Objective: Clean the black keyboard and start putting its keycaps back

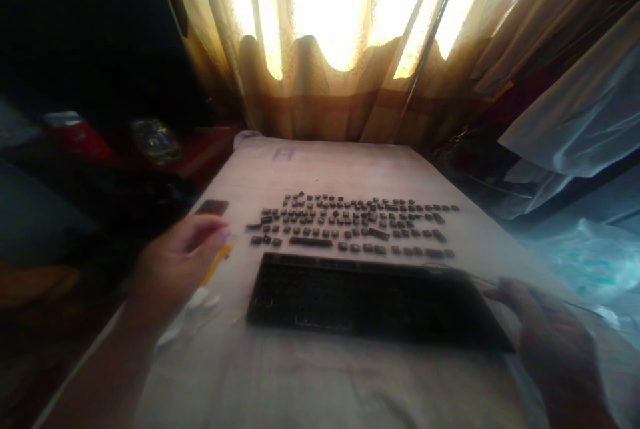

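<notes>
A black keyboard frame [370, 299] with its keys taken off lies on a pale cloth-covered table [320, 376]. Beyond it, several loose dark keycaps [350, 222] are laid out in rows. My left hand [175, 262] hovers left of the keyboard, fingers loosely curled, above a yellow-handled tool [217, 262]; it holds nothing that I can see. My right hand [555, 336] rests at the keyboard's right end, fingers bent, touching a thin cable or rod [565, 302] there. Blur hides its grip.
A small dark flat object [211, 206] lies at the table's left edge, and white scraps [200, 299] lie near the left hand. Curtains [345, 49] hang behind the table with bright light through them. Dark clutter stands left; translucent plastic sheeting [580, 116] is right.
</notes>
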`<state>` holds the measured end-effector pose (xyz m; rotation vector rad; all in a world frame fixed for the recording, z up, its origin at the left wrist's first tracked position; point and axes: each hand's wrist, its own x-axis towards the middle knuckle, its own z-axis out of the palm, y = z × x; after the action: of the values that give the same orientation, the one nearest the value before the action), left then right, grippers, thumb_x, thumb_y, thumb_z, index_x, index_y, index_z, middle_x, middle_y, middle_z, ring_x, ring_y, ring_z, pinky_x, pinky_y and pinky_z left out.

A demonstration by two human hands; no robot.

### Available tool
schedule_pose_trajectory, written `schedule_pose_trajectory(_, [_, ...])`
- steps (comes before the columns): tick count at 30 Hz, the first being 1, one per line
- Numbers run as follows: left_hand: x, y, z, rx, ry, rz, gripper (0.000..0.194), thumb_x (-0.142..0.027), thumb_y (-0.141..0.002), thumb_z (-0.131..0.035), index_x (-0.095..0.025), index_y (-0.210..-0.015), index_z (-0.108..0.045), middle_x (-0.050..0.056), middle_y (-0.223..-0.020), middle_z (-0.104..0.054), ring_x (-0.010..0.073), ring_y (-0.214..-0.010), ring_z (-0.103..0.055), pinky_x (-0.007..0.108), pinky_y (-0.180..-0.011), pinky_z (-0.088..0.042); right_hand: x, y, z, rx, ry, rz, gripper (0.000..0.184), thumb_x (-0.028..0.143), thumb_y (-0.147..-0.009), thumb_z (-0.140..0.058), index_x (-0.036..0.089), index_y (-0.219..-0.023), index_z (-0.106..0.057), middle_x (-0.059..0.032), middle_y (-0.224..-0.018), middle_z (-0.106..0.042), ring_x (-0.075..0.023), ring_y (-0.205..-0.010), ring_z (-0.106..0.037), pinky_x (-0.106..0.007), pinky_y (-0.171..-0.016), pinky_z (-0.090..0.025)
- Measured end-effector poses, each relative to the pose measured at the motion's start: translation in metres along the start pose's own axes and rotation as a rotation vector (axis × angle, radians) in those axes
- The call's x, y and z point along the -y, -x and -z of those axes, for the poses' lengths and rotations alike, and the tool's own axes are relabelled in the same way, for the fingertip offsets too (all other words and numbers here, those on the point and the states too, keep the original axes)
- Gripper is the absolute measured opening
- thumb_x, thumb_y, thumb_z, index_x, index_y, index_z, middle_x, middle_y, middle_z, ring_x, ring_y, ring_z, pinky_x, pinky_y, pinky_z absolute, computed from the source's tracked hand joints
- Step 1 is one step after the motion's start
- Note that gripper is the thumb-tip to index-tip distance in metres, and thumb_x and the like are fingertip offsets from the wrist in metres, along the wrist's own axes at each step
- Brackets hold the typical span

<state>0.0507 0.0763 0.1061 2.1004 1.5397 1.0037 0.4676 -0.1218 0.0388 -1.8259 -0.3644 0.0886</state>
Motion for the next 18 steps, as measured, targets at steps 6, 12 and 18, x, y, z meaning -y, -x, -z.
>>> schedule_pose_trajectory(6, [0.059, -0.040, -0.055, 0.181, -0.307, -0.184, 0.028, -0.034, -0.089, -0.052, -0.020, -0.095, -0.074, 0.010, -0.101, -0.077, 0.0276, -0.098, -0.069, 0.039, -0.091, -0.052, 0.025, 0.020, -0.021, 0.097, -0.031, 0.079, 0.031, 0.050, -0.063, -0.070, 0.024, -0.079, -0.073, -0.0068, -0.070, -0.072, -0.0300, -0.077, -0.067, -0.040, -0.070, -0.053])
schedule_pose_trajectory(12, [0.070, -0.043, -0.078, 0.270, -0.359, -0.282, 0.030, -0.032, -0.088, -0.055, -0.021, -0.107, -0.074, 0.010, -0.105, -0.074, 0.0260, -0.099, -0.066, 0.038, -0.090, -0.052, 0.013, 0.039, -0.048, 0.103, -0.075, 0.190, 0.032, 0.049, -0.072, -0.069, 0.021, -0.087, -0.074, -0.0017, -0.067, -0.071, -0.0232, -0.071, -0.069, -0.035, -0.074, -0.054])
schedule_pose_trajectory(18, [0.069, -0.045, -0.082, 0.309, -0.386, -0.297, 0.025, -0.031, -0.090, -0.056, -0.018, -0.102, -0.074, 0.011, -0.104, -0.072, 0.0277, -0.098, -0.065, 0.039, -0.089, -0.051, 0.004, 0.051, -0.053, 0.133, -0.081, 0.148, 0.032, 0.050, -0.074, -0.069, 0.019, -0.085, -0.073, -0.0026, -0.066, -0.071, -0.0230, -0.069, -0.068, -0.036, -0.074, -0.054])
